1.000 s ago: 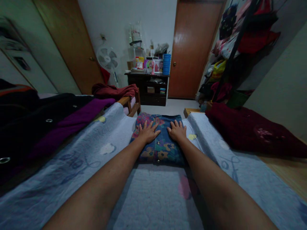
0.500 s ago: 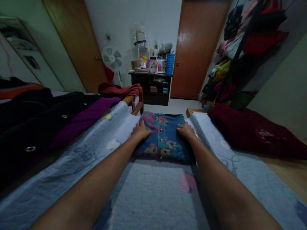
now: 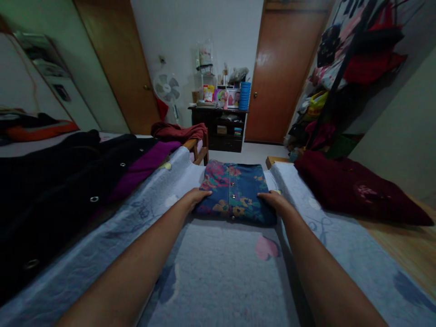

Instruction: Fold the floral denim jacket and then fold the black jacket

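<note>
A folded blue denim garment (image 3: 247,188) with a floral print and a row of snap buttons down its middle lies on the light blue patterned bedding (image 3: 218,268). On its left edge my left hand (image 3: 196,196) is closed, thumb on top and the other fingers mostly hidden beneath. My right hand (image 3: 275,200) grips the opposite edge the same way, its thumb pointing inward. The garment looks flat and rectangular; whether its underside is lifted off the bedding I cannot tell.
Black and purple clothing (image 3: 132,175) with metal eyelets spreads along the left. A folded maroon garment (image 3: 354,188) lies on the right. Beyond the bed's far end stand a dark cabinet (image 3: 207,127), a fan (image 3: 166,88) and a wooden door (image 3: 281,72).
Both hands have slid nearer to me along the garment's side edges. The camera view has shifted slightly; the garment keeps its folded shape.
</note>
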`<state>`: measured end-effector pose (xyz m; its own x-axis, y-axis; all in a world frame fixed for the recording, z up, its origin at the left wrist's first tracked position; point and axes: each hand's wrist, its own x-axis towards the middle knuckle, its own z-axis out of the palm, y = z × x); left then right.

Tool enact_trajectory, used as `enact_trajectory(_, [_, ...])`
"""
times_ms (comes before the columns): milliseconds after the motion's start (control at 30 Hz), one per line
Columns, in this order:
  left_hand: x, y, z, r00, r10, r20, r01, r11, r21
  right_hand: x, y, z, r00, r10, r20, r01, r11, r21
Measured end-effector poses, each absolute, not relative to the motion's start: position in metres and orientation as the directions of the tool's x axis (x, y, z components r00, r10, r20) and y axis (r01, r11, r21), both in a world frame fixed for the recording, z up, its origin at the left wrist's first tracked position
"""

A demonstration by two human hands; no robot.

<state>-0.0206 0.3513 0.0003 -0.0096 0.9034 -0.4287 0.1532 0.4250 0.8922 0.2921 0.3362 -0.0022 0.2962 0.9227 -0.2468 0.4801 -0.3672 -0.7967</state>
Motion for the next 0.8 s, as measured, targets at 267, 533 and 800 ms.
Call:
enact_trajectory(267, [-0.009,0.341,0.003,-0.017,0.959,-0.284,-0.009,0.284,0.959,0.276,0.325,0.013,0.205,0.944,-0.257,0.251,-0.305,-0.919])
enact_trajectory(533, [-0.006,0.326,0.025,-0.079,0.990,-0.118,0.011,0.120,0.993,0.280,0.307,0.034,0.166,0.971,-0.172,0.210,-0.205,-0.956])
enact_trajectory(800, [-0.018,0.265,0.037,-0.070,0.997,-0.029,0.066,0.034,0.997,0.274,0.241,0.047,0.145,0.976,-0.159,0.102,-0.175,-0.979])
